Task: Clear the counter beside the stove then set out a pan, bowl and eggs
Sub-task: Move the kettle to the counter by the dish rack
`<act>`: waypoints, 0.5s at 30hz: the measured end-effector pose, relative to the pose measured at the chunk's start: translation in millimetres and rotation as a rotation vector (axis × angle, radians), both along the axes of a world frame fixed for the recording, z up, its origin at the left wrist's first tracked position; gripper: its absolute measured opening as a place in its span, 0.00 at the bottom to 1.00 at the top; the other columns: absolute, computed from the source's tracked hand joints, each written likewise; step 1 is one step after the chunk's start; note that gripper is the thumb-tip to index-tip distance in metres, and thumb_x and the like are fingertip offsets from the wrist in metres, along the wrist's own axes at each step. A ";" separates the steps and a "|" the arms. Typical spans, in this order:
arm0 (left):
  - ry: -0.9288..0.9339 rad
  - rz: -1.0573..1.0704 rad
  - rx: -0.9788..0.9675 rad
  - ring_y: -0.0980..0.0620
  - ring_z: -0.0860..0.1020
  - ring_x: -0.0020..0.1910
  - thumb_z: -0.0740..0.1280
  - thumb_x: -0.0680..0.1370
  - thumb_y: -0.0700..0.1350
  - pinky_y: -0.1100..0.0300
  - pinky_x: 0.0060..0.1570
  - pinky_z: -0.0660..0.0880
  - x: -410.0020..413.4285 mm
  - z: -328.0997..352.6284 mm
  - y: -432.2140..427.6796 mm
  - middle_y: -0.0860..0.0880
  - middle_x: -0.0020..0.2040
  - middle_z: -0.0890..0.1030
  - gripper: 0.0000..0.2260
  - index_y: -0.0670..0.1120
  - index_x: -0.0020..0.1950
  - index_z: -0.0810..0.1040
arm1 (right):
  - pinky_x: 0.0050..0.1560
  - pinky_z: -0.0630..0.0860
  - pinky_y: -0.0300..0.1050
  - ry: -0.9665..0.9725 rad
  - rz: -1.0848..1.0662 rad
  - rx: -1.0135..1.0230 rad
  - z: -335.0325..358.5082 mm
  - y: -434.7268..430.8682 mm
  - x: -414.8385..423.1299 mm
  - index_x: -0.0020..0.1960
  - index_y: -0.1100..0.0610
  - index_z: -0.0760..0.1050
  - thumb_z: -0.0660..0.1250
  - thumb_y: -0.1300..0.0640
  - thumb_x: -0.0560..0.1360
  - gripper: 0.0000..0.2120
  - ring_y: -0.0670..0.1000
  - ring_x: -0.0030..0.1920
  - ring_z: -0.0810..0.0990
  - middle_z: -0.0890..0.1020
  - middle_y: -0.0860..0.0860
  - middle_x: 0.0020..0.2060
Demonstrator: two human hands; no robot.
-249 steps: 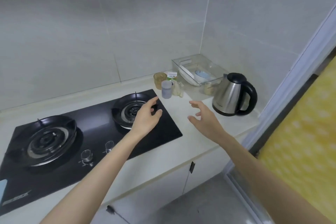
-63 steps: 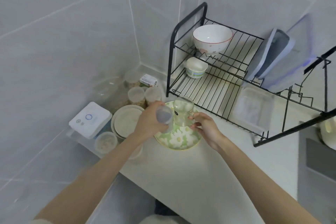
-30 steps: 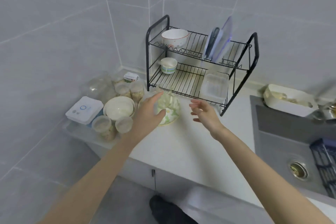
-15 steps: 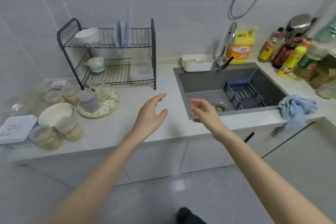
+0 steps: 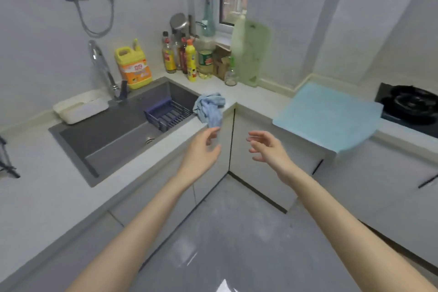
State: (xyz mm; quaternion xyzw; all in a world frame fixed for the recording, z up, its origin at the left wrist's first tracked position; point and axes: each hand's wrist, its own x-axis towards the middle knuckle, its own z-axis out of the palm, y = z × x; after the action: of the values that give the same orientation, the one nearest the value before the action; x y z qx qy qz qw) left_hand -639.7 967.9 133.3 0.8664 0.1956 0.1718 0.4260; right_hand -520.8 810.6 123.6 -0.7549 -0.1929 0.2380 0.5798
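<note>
Both arms were stretched forward over the grey floor, toward the inner corner of an L-shaped surface. The left hand was held in the air, its fingers loosely spread and slightly curved, with nothing gripped in them. Its fingertips were seen just below the hanging end of a crumpled blue cloth, and whether they touched it could not be told through the blur. The right hand was raised just beside the left but apart from it, palm turned leftward, its fingers wide and gently bent, likewise with nothing in them. The cloth was draped over the near edge of the surface at the right end of a grey sink, in which a dark blue drain basket was set. Behind the sink a faucet, a white tray and a yellow detergent jug were seen. A cluster of bottles was gathered in the far corner, beside a pale green cutting board leaned against the wall. The stretch of surface beside the stove lay to the right, well apart from both hands. It was covered by 1 light blue mat, whose near corner overhung the edge. The black stove was cut off by the right edge of the view.
</note>
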 end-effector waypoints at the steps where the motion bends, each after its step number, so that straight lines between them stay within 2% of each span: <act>1: 0.008 -0.043 -0.016 0.51 0.75 0.60 0.66 0.77 0.42 0.57 0.59 0.72 26.4 -1.2 -26.3 0.50 0.63 0.76 0.20 0.50 0.69 0.70 | 0.51 0.77 0.45 0.002 -0.045 0.001 0.7 -31.3 17.8 0.64 0.55 0.71 0.59 0.59 0.81 0.12 0.51 0.52 0.79 0.78 0.52 0.60; 6: 0.024 -0.211 -0.042 0.50 0.75 0.59 0.65 0.78 0.43 0.53 0.60 0.73 125.5 -1.1 -139.9 0.49 0.63 0.76 0.20 0.51 0.70 0.70 | 0.49 0.77 0.43 0.001 -0.269 0.020 1.4 -165.9 83.2 0.59 0.52 0.72 0.60 0.60 0.80 0.09 0.49 0.48 0.78 0.78 0.52 0.59; 8: 0.003 -0.289 -0.061 0.52 0.75 0.58 0.65 0.78 0.42 0.56 0.60 0.72 159.2 3.2 -184.5 0.48 0.63 0.76 0.20 0.50 0.69 0.71 | 0.49 0.77 0.44 -0.007 -0.354 0.016 5.0 -216.8 102.5 0.61 0.53 0.72 0.60 0.61 0.80 0.11 0.49 0.49 0.78 0.79 0.51 0.58; 11: -0.018 -0.389 -0.070 0.53 0.76 0.56 0.66 0.77 0.40 0.60 0.58 0.72 210.1 8.6 -250.1 0.49 0.62 0.78 0.19 0.49 0.68 0.72 | 0.55 0.77 0.50 -0.014 -0.485 0.003 9.5 -292.3 126.3 0.62 0.54 0.72 0.58 0.62 0.81 0.12 0.49 0.50 0.77 0.79 0.50 0.57; 15: -0.012 -0.548 -0.054 0.53 0.77 0.56 0.66 0.78 0.43 0.61 0.55 0.72 267.8 13.5 -326.5 0.52 0.60 0.78 0.19 0.51 0.69 0.72 | 0.51 0.76 0.46 -0.022 -0.648 0.008 7.4 -376.8 151.0 0.60 0.52 0.72 0.59 0.62 0.80 0.11 0.48 0.47 0.78 0.78 0.50 0.59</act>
State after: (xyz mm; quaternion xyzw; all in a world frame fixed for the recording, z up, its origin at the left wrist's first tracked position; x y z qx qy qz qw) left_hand -371.9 641.4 146.7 0.8744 -0.0442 0.0503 0.4806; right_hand -369.8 433.8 130.9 -0.7773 0.0501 0.0320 0.6264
